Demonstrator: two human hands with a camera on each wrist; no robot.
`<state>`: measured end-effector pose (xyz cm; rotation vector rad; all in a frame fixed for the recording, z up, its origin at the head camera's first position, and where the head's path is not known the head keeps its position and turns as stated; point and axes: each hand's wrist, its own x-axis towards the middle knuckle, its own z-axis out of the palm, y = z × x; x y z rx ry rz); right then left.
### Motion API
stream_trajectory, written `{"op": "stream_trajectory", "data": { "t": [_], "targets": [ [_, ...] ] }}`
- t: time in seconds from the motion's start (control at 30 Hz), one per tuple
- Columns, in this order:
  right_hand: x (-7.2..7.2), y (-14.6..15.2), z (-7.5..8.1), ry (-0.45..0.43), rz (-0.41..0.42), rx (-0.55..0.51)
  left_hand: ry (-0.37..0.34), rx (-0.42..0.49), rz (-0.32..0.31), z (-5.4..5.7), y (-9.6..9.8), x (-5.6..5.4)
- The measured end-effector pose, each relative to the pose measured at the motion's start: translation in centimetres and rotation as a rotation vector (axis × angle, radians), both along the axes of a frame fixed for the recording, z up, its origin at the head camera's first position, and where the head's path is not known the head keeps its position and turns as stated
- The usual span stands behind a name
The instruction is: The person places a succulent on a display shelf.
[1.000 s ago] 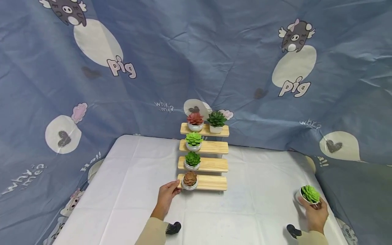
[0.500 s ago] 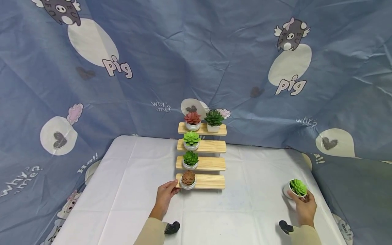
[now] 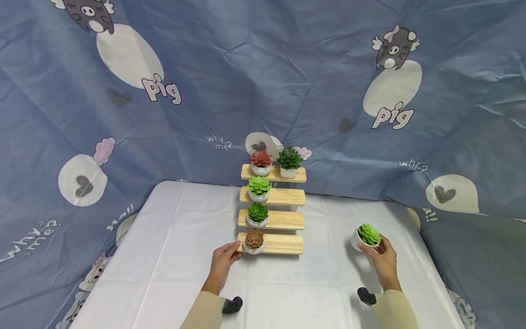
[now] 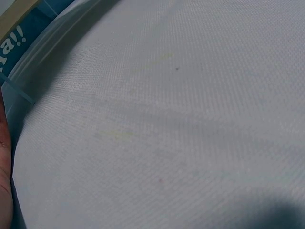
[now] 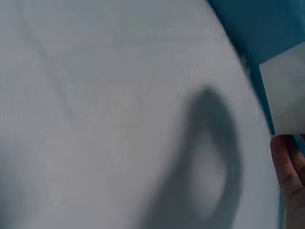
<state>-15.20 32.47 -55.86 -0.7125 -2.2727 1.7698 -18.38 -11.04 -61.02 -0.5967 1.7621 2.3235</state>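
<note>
A light green succulent in a white pot (image 3: 368,234) is held in my right hand (image 3: 382,261) above the white cloth, right of the stand. That pot's pale side (image 5: 288,90) shows at the right edge of the right wrist view, fingers against it. My left hand (image 3: 223,264) pinches the left end of the lowest board of a wooden tiered stand (image 3: 283,244). Beside those fingers, a brown succulent (image 3: 254,239) sits on that board. In the left wrist view only a strip of the hand (image 4: 5,176) shows; its fingertips are out of frame.
Up the stand's left side are a dark green succulent (image 3: 257,213), a bright green succulent (image 3: 259,187) and a red succulent (image 3: 260,161). A deep green succulent (image 3: 289,160) stands top right. Blue printed cloth (image 3: 328,91) hangs behind the white-covered table (image 3: 185,219).
My right hand has carried the light green potted succulent leftward and slightly farther from me, toward the stand. My left hand keeps its hold on the lowest board.
</note>
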Motion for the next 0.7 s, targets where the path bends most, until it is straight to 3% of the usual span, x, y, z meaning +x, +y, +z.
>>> {"op": "stream_trajectory", "data": {
  "t": [0.27, 0.7],
  "targets": [
    [-2.1, -3.3, 1.9, 0.008, 0.159, -0.023, -0.002, -0.004, 0.000, 0.1, 0.0, 0.0],
    [-5.2, -8.3, 5.0, 0.160, 0.281, -0.086, 0.005, 0.008, 0.006, -0.1, 0.0, -0.1]
  ]
}}
